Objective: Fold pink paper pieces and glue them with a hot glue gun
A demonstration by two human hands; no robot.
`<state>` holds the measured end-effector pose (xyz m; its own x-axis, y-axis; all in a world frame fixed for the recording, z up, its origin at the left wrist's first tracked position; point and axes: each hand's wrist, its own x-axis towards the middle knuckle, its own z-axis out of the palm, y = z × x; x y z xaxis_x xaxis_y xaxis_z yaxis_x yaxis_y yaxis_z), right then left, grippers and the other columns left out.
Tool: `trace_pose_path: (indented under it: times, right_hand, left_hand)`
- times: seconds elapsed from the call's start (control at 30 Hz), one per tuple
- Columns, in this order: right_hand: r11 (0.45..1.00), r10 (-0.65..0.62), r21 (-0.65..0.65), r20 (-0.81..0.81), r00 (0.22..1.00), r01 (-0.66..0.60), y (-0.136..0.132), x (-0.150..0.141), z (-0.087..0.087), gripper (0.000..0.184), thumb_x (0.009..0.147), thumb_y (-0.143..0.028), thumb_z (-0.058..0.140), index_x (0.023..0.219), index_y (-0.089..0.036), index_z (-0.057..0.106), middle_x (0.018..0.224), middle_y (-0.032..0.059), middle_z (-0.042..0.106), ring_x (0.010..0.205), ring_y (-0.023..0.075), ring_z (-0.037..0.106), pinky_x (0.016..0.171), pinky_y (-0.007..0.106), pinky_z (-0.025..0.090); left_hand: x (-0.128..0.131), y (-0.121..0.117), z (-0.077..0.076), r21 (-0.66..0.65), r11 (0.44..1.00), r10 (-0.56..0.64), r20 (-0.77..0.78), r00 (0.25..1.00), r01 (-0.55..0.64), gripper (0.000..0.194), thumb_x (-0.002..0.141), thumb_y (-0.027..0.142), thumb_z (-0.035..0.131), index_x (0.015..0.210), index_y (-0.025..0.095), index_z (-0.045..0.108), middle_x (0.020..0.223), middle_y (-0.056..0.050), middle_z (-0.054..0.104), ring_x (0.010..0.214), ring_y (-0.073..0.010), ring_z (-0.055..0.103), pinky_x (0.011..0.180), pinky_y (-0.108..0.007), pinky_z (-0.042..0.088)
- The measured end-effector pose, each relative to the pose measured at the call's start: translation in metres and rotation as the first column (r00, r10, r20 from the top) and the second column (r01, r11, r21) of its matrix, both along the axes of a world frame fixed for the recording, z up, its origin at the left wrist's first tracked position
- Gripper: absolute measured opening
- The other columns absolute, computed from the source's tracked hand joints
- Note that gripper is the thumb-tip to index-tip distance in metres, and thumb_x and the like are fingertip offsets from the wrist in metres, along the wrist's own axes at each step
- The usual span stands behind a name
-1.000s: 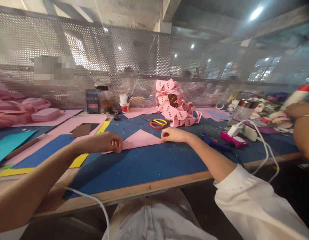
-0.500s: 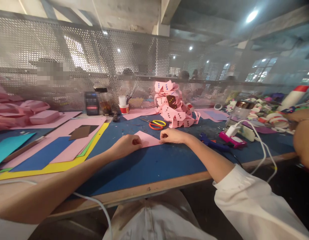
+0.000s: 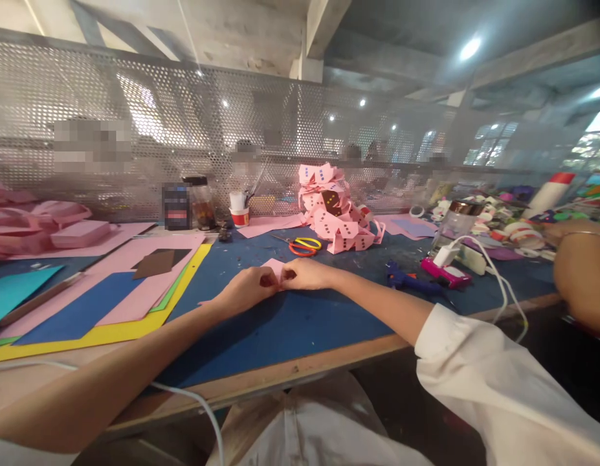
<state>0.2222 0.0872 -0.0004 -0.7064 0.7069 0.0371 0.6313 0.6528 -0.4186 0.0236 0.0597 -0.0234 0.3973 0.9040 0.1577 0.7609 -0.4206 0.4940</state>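
A small piece of pink paper [image 3: 274, 264] shows just behind my fingers, mostly covered by them. My left hand [image 3: 254, 286] pinches it from the left, fingers curled. Close beside it, my right hand [image 3: 300, 274] is closed on the same paper, the fingertips of both hands almost touching. Past my hands lie scissors [image 3: 304, 246] with red and yellow handles. Behind these stands a pile of folded pink paper pieces [image 3: 336, 220] printed with small dark squares.
Coloured sheets [image 3: 86, 304] cover the left side of the blue table mat [image 3: 280, 336]. A blue glue gun [image 3: 411, 278] and a magenta power strip [image 3: 448, 272] lie to the right, with a white cable [image 3: 506, 285]. Another person's arm [image 3: 581, 278] rests at far right.
My right hand has moved left, closing the gap to my left hand. The pink paper, earlier stretched between them, is now mostly hidden by the fingers. The view has shifted slightly.
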Motion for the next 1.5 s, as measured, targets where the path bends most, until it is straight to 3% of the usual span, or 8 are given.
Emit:
trace_pose_path:
  times: [0.27, 1.0, 1.5]
  right_hand:
    - [0.993, -0.106, 0.057, -0.027, 0.994, 0.107, -0.005, -0.006, -0.010, 0.017, 0.075, -0.034, 0.064, 0.087, -0.021, 0.067, 0.087, -0.0001, 0.070, 0.076, 0.0159, 0.062, 0.059, 0.022, 0.034]
    - [0.993, -0.068, 0.091, -0.034, 0.997, 0.071, -0.005, -0.005, -0.011, 0.018, 0.071, -0.035, 0.063, 0.080, -0.021, 0.056, 0.078, -0.0020, 0.064, 0.070, 0.0144, 0.056, 0.056, 0.022, 0.030]
    - [0.997, -0.057, 0.059, -0.034, 0.998, 0.059, -0.004, -0.004, -0.009, 0.017, 0.070, -0.033, 0.063, 0.079, -0.020, 0.057, 0.078, -0.0014, 0.063, 0.070, 0.0140, 0.055, 0.057, 0.022, 0.030]
  left_hand:
    - [0.003, -0.007, 0.003, 0.026, 0.998, 0.052, 0.000, 0.999, -0.052, 0.020, 0.078, 0.035, 0.055, 0.084, 0.020, 0.066, 0.083, -0.003, 0.071, 0.075, -0.0212, 0.064, 0.067, -0.029, 0.044]
    - [0.009, -0.011, 0.004, 0.100, 0.989, 0.112, -0.035, 0.993, -0.108, 0.018, 0.074, 0.029, 0.051, 0.074, 0.021, 0.066, 0.073, -0.001, 0.069, 0.067, -0.0178, 0.061, 0.062, -0.026, 0.040]
    - [0.005, -0.006, 0.003, 0.038, 0.996, 0.086, -0.025, 0.996, -0.085, 0.019, 0.075, 0.033, 0.053, 0.079, 0.021, 0.067, 0.076, -0.001, 0.069, 0.070, -0.0188, 0.062, 0.063, -0.027, 0.040]
